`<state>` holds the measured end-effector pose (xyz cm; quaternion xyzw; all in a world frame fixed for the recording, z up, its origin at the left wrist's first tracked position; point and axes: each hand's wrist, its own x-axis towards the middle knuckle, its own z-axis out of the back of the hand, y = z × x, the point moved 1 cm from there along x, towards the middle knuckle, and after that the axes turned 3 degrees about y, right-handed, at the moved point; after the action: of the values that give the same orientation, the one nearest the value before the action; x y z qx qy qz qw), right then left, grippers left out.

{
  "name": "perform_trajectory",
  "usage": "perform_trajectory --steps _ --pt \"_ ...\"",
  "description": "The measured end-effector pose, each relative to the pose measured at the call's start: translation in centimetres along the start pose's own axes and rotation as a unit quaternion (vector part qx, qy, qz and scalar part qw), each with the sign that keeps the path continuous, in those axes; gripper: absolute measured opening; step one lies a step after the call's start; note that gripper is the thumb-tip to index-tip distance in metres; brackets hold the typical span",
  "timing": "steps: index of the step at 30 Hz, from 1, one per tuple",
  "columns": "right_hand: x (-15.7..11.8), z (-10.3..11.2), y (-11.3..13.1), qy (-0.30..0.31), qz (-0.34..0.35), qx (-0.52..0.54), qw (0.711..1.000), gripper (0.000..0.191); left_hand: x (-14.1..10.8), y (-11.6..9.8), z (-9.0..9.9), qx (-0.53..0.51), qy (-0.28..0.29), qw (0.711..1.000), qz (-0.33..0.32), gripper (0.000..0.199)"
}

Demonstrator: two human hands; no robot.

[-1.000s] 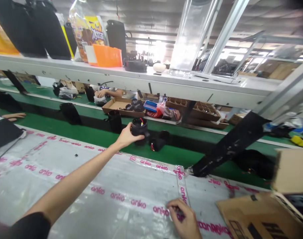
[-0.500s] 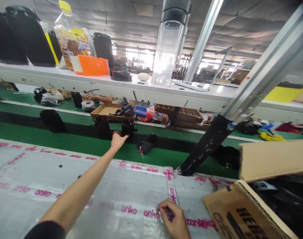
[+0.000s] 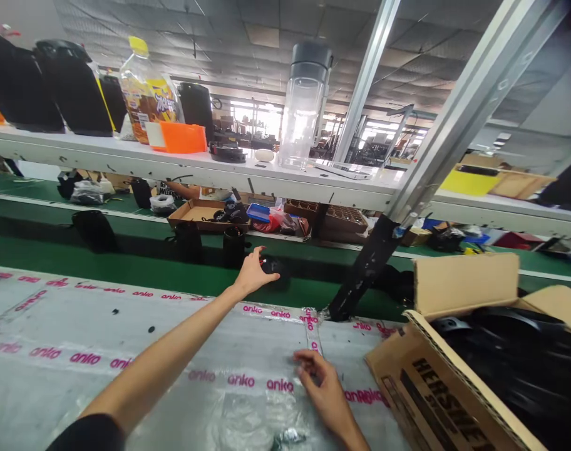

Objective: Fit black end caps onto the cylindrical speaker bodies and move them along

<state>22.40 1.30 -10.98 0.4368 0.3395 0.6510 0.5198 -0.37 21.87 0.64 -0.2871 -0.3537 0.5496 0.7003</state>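
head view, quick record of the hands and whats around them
left hand: open, fingers at a black pouch
pouch place: green conveyor belt
right hand: over clear plastic sheeting, near pink anko tape
right side: open cardboard box holding black items
above: white shelf with a clear plastic canister

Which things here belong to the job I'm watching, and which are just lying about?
Part of the job: left hand, black pouch on the green belt; right hand, anko-taped plastic sheeting.
Lying about: cardboard box, clear tumbler, orange folder.
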Motion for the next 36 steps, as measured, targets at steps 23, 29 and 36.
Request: perform_trajectory --steps 23,29,36 --pt "-3.0 -4.3 4.8 0.128 0.053 0.221 0.965 0.098 -25.1 3.9 -4.2 -0.261 0.116 0.953 -0.099 0.088" --pt "-3.0 -7.0 4.8 -0.007 0.043 0.251 0.967 0.084 -23.5 4.4 -4.1 -0.208 0.098 0.961 -0.156 0.089" --pt "-1.9 -7.9 6.0 -0.133 -0.007 0.243 0.961 0.061 -22.1 2.2 -6.9 -0.224 -0.018 0.961 -0.164 0.078"
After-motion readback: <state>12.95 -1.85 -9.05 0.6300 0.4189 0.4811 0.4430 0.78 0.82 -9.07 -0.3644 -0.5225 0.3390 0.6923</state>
